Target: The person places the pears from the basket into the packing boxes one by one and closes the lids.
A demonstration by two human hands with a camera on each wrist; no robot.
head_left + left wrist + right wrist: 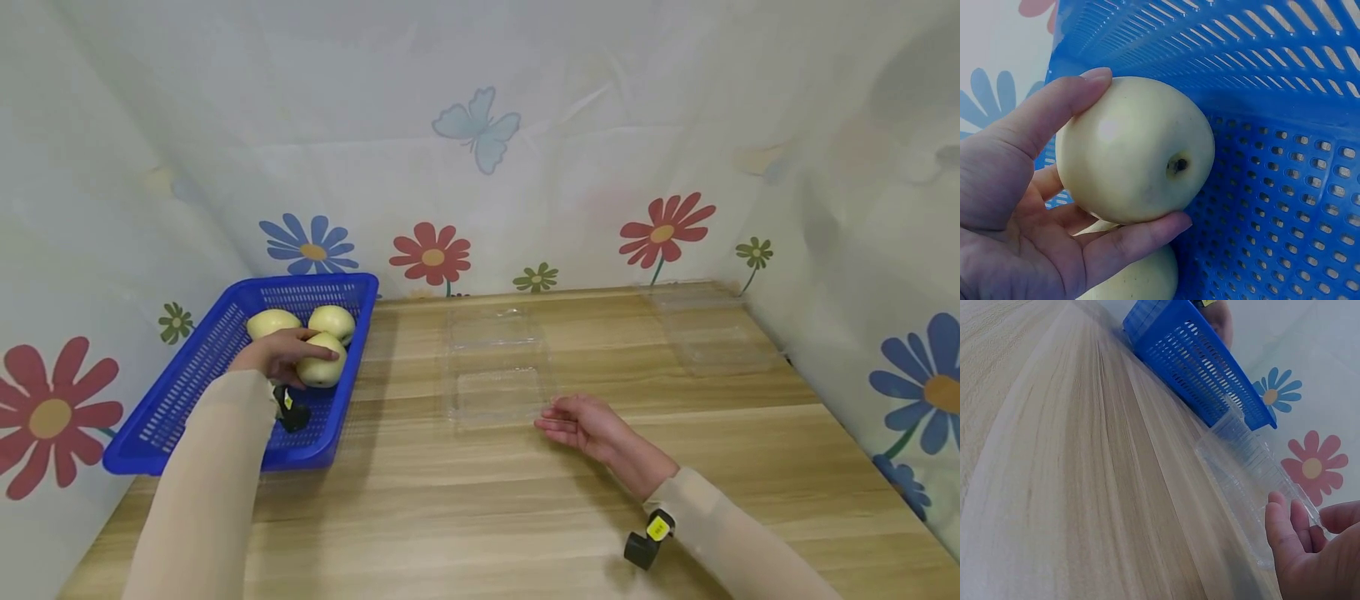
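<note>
Inside the blue plastic basket (352, 392), my left hand (285, 354) grips a round, pale yellow pear (1141, 150). The thumb lies along one side of it and the fingers along the other. Two more pears, a left one (273, 322) and a right one (332, 321), lie just beyond that hand in the basket. On the table stands an open clear plastic box (498, 392), its lid folded back toward the wall. My right hand (588, 425) pinches its near right edge between thumb and fingers, as the right wrist view shows.
Another clear plastic box (712, 333) sits at the back right of the wooden table (450, 517). A cloth backdrop (570, 192) with printed flowers and a butterfly rises behind the table and at both sides. The basket stands at the left.
</note>
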